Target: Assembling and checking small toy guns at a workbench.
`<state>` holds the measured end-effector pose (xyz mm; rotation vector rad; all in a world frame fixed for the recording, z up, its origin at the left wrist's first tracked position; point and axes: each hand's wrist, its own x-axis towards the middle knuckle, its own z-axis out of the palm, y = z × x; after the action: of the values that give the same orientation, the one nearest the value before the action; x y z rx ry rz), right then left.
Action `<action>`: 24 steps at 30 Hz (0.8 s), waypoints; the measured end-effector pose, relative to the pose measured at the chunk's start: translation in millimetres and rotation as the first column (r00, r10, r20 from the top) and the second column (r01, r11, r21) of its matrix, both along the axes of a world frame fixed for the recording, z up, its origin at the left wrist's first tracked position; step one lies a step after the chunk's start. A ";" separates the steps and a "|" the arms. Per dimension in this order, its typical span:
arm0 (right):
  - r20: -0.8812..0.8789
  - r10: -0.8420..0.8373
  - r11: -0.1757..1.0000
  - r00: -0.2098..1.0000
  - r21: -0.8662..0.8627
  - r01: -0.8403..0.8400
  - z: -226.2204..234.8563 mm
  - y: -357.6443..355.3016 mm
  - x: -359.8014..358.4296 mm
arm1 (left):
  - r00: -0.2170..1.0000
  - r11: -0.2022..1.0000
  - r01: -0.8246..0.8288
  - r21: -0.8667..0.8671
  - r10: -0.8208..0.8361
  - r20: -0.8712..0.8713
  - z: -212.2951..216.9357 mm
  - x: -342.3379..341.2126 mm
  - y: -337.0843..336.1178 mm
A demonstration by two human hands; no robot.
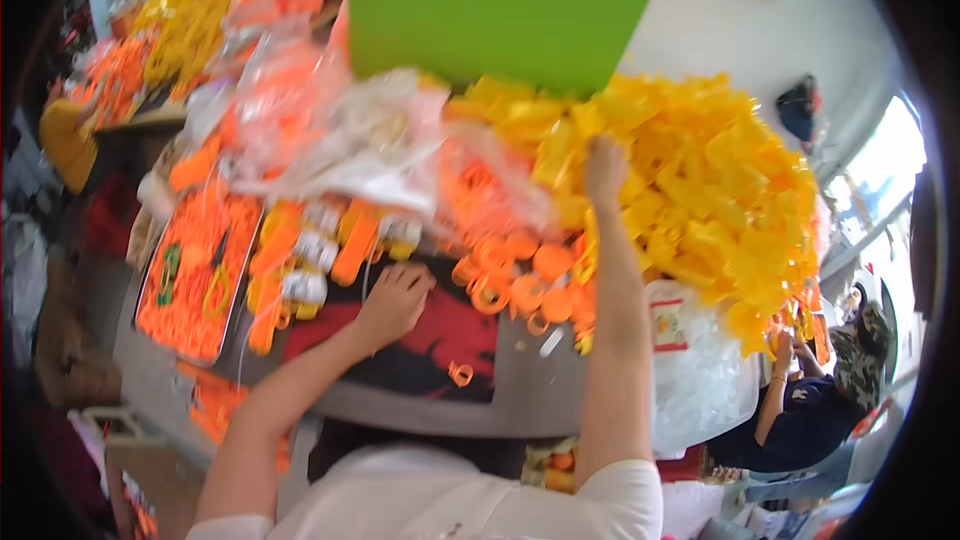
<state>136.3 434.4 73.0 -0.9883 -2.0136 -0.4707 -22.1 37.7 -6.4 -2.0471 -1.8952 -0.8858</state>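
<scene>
From the head view, the left hand (393, 302) lay on the red-and-black mat (440, 340) with its fingers curled loosely downward, resting on the cloth just below a row of small yellow-and-white parts (310, 265); whether it pinched anything could not be told. The right hand (604, 168) was stretched up and away, its fingers buried in the big heap of yellow plastic pieces (700, 200), so how far they were spread, and whether they had hold of a piece, could not be told either. Between the two hands a cluster of orange rings (515, 280) sat at the mat's far edge, and one lone ring (461, 373) lay on the mat nearer the person. A tray (195, 280) of orange bits stood to the left, well apart from the left hand. Clear bags (330, 130) of orange parts were piled behind, and a green board (500, 5) filled the top. A bag of white pieces (700, 380) lay at the right, beside another seated person (810, 410).
</scene>
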 end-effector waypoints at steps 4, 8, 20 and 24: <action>-0.130 0.290 0.954 0.948 0.115 -0.276 58.5 -88.3 -8.7 | 0.999 0.998 -0.054 0.020 0.054 0.006 -2.5 -9.3 1.2; -0.104 0.379 0.925 0.919 0.063 -0.374 72.2 -211.3 14.5 | 0.998 0.998 -0.060 0.001 0.060 -0.011 -5.9 -8.6 5.2; -0.031 0.676 0.628 0.737 -0.500 -0.597 29.3 -375.4 41.6 | 0.935 0.933 -0.354 -0.070 0.353 -0.025 14.6 0.2 -91.8; -0.192 0.651 0.433 0.735 -0.701 -0.567 -4.0 -384.4 -13.1 | 0.858 0.886 -0.432 0.169 0.347 0.379 32.7 28.8 -112.5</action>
<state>123.2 50.0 69.0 -0.5399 -2.5268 0.7836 6.7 -74.8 26.4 -1.3535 -2.1314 -1.3446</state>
